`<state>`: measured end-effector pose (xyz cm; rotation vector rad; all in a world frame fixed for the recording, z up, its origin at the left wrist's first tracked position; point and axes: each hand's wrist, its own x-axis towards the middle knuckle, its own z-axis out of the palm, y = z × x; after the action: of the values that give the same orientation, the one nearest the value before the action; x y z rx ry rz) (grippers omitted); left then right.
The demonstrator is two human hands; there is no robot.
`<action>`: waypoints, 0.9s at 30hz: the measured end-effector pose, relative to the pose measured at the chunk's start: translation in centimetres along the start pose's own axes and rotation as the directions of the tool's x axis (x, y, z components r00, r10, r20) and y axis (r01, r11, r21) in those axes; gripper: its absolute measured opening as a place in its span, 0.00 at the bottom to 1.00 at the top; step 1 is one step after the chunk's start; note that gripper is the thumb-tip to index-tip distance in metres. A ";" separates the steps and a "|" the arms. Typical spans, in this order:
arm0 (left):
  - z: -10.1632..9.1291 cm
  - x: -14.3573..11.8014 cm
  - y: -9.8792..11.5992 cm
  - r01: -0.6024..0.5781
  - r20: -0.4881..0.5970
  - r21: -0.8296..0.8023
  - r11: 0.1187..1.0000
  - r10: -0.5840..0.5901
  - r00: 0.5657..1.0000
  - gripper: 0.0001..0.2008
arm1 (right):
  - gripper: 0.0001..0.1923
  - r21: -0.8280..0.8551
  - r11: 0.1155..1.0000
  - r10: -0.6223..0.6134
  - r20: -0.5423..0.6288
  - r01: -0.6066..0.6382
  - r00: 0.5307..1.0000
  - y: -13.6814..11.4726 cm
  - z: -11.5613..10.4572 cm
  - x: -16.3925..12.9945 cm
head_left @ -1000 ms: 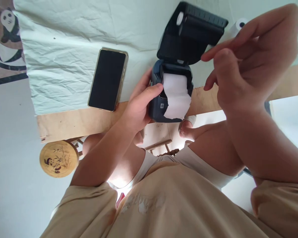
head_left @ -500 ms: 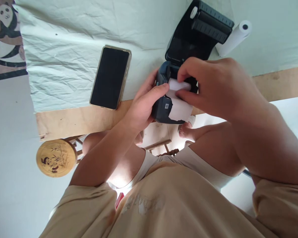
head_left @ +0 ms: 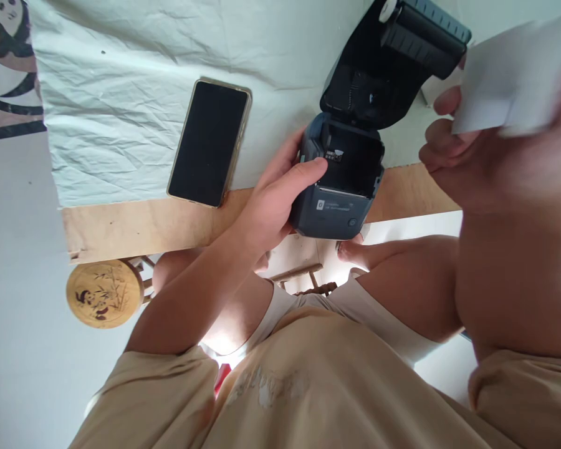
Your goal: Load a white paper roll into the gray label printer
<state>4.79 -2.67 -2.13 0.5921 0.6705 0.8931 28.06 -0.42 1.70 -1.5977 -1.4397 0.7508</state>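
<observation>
My left hand [head_left: 280,187] grips a dark portable receipt printer [head_left: 331,209] by its left side, thumb over the rim of the paper bay. The printer's lid [head_left: 369,93] is flipped up, with a ridged black roller part and a white knob at its far end. Inside, the bay shows bare black walls and a small label. At the far right, my right hand [head_left: 505,149] is closed on a piece of white paper [head_left: 490,81], blurred by motion. That hand and the paper hide most of a white paper roll [head_left: 437,87] behind them.
A black-screened phone [head_left: 209,143] in a clear case lies left of the printer on the pale green cloth [head_left: 121,112]. The table's bare wooden edge [head_left: 135,231] runs in front. A round wooden stool [head_left: 103,293] stands at the lower left, below the table.
My right hand has lifted the white paper out of the printer's bay and carried it right. The printer has shifted slightly right in my left hand, its lid still up.
</observation>
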 end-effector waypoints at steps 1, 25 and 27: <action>0.2 0.0 0.1 -0.003 -0.014 -0.009 1.000 0.003 1.000 0.18 | 0.21 0.032 0.999 0.021 -0.029 -0.020 0.999 0.9 0.1 0.3; 0.7 0.3 0.6 0.015 -0.003 -0.099 0.995 -0.016 1.000 0.17 | 0.18 -0.432 0.801 -0.555 -0.280 0.414 0.783 2.7 -1.5 0.4; 0.6 0.2 0.7 0.011 0.003 -0.098 0.995 -0.010 1.000 0.17 | 0.30 -0.503 0.805 -0.487 -0.258 0.314 0.834 3.2 -2.3 1.5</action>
<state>5.00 -2.26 -1.32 0.5014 0.6236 0.9103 31.82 0.62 0.09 -1.5571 -1.6522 -0.1585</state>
